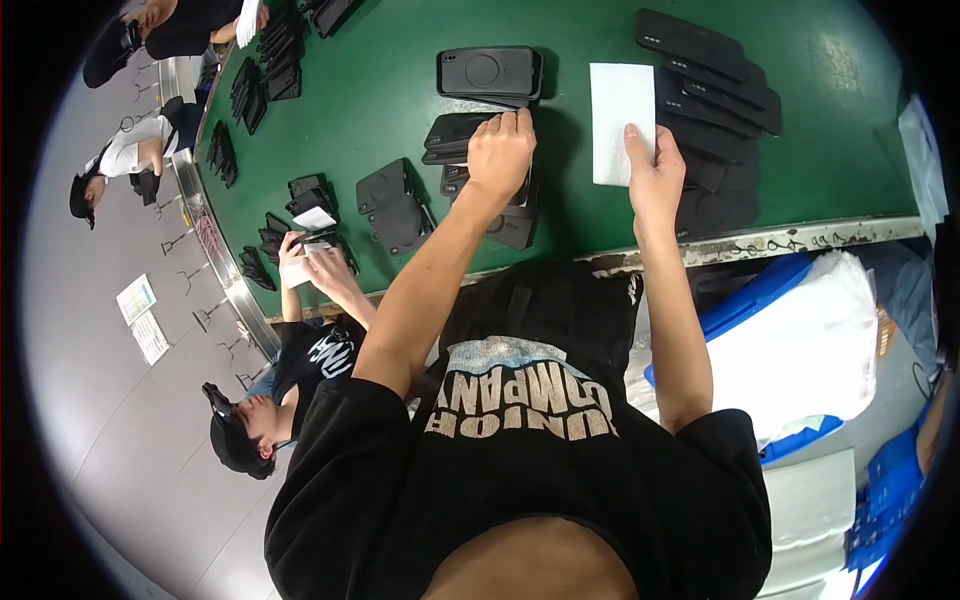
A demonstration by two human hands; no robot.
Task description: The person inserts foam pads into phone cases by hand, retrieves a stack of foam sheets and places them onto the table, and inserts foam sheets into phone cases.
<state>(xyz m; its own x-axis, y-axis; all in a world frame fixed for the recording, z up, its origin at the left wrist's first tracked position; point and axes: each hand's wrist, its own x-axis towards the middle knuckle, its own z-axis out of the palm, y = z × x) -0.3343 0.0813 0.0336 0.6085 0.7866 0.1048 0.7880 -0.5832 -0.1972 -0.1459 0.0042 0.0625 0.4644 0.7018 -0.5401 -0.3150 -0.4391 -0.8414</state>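
My right hand grips a flat white foam sleeve near its lower right edge, the thumb lying on top. My left hand is closed, its fingers curled down over a stack of black phone cases; whatever its fingertips pinch is hidden. Just beyond that hand lies another small pile, topped by a black phone case with a ring on its back. Right of the sleeve, several black phone cases lie fanned out in an overlapping row.
More black cases sit to the left on the green table. A co-worker's hands hold a white piece there. Other people stand along the far left edge. Below the table's right edge, a blue bin holds white sheets.
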